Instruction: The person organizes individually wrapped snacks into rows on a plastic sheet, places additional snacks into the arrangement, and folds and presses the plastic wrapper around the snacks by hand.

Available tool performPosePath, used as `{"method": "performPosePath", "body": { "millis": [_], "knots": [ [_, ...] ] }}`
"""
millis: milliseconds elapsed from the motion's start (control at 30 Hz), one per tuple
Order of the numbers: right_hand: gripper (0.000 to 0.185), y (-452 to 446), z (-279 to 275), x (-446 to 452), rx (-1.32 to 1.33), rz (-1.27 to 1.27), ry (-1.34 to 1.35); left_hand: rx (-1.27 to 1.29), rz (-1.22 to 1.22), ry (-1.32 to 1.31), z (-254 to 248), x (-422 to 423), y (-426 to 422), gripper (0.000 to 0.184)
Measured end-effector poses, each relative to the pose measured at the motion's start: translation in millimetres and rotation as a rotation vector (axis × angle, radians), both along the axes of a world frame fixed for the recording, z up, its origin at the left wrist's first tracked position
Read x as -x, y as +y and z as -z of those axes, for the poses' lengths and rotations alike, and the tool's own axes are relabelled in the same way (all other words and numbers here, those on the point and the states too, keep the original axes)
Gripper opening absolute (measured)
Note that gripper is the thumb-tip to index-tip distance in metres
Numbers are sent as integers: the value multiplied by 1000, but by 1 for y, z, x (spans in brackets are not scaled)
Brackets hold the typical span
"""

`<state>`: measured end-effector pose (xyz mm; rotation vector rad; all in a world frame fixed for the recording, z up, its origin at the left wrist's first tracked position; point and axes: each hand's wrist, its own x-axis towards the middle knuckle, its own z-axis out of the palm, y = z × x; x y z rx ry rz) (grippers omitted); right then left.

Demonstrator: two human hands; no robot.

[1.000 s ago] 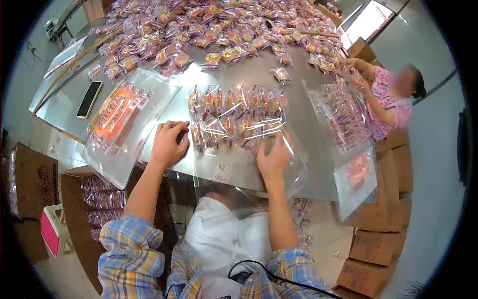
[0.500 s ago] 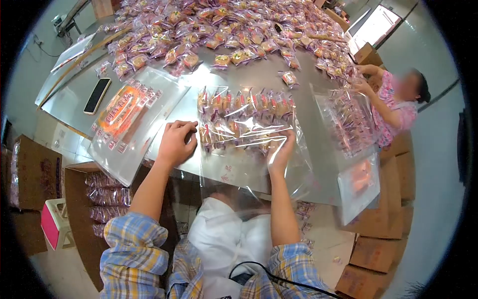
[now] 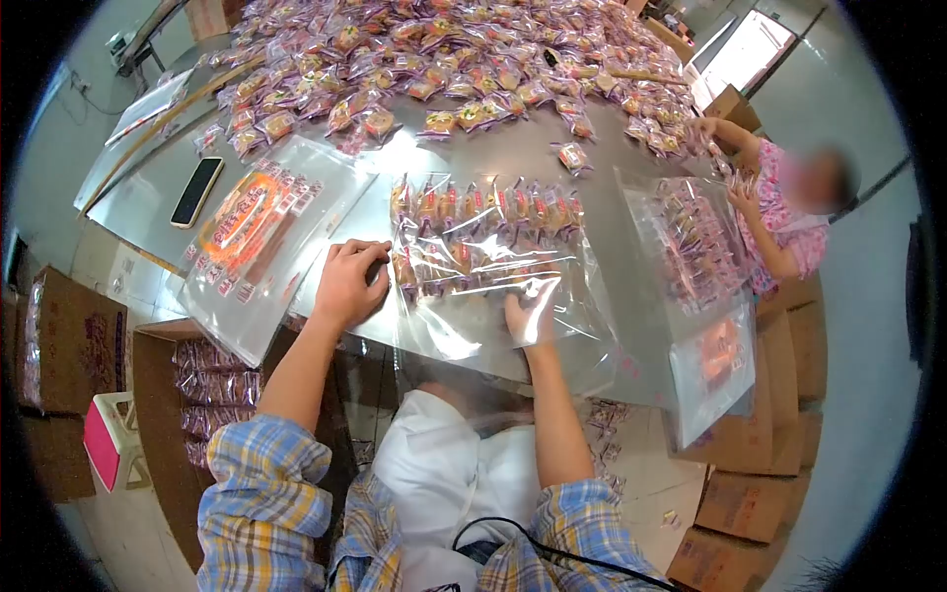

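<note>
A large clear plastic bag lies across the metal table in front of me, its open mouth toward my lap. Inside, two rows of small wrapped pastries stand side by side. My left hand rests at the bag's left edge, fingers bent and thumb apart, with nothing visible in it. Under the clear film, my right hand is inside the bag at the lower row, its thumb spread from the fingers. Glare on the film partly hides those fingertips, which are close to the lower pastries.
A heap of wrapped pastries covers the far table. Printed bags and a phone lie left. At right, a co-worker handles pastries beside another filled bag. Cardboard boxes and a stool stand around.
My right hand has moved left and slightly toward me inside the bag, its thumb now showing apart. My left hand has stayed put. The co-worker's hands have shifted.
</note>
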<state>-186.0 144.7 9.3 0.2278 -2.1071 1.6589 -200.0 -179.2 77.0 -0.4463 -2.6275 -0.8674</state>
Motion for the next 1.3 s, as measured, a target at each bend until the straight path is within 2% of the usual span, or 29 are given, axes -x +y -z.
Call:
{"method": "performPosePath", "body": {
  "millis": [100, 133, 233, 267, 400, 500, 533, 633, 733, 867, 967, 1000, 1100, 1167, 1233, 1300],
  "knots": [
    [78, -5, 4, 1, -116, 192, 67, -4, 5, 8, 1, 0, -1, 24],
    [67, -18, -30, -9, 149, 157, -241, -5, 9, 15, 2, 1, -1, 23],
    [59, -14, -16, 1, -273, 273, 130, 1, 14, 24, -1, 1, 0, 22],
    [51, -11, -12, 5, -341, 290, 245, -14, 7, 8, -5, -1, 1, 22],
    [47, -14, -24, -5, -406, 317, 123, -13, 4, 15, -1, 0, 0, 26],
    [59, -14, -36, -10, -785, 384, 156, -17, -1, 14, 3, 2, -1, 28],
    [58, -15, -35, -9, -805, 399, 174, -23, 7, 26, 4, 2, -1, 28],
    [59, -11, -34, -7, -788, 343, 214, -26, 12, 12, 2, 0, -1, 29],
    [70, -15, -34, -9, -545, 341, 21, -26, 19, 11, 0, 1, 0, 27],
    [88, -17, -46, -16, -744, 392, -114, -24, 17, 24, -3, -1, 0, 20],
    [84, -19, -50, -26, -649, 385, -227, -48, -20, -6, -14, -8, 4, 15],
    [78, -27, -64, -35, -625, 379, -255, -36, 12, 15, -5, -3, 1, 19],
    [56, -31, -45, -83, -507, 415, 33, -48, 8, -25, -8, -4, 0, 24],
    [23, -39, -64, -130, -506, 339, 294, -58, 14, -14, -5, -3, 0, 28],
    [24, -29, -81, -162, -490, 92, 571, -72, 25, -8, -4, -3, -2, 28],
    [28, -1, -115, -161, -582, 100, 689, -48, 29, 4, -4, -3, -1, 28]
  ]
}}
